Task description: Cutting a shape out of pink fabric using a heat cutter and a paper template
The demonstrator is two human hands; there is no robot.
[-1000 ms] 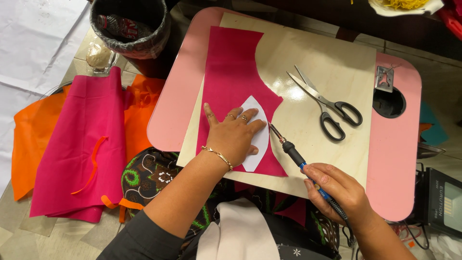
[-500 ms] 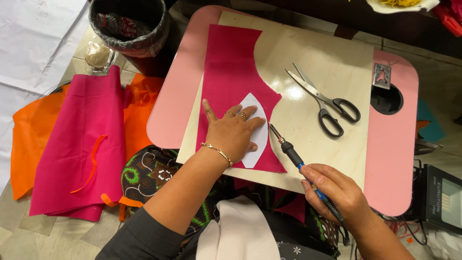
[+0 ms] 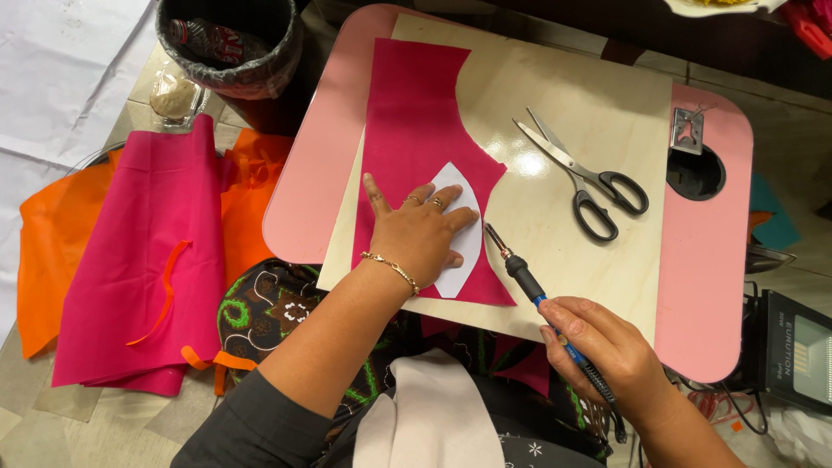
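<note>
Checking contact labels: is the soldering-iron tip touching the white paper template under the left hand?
Apart. In the head view, the soldering iron tip sits right of the white paper template, with a strip of pink fabric visible between them. The left hand presses the template.

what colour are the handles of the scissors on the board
Black. The scissors have black handles and silver blades, seen clearly in the head view.
</note>
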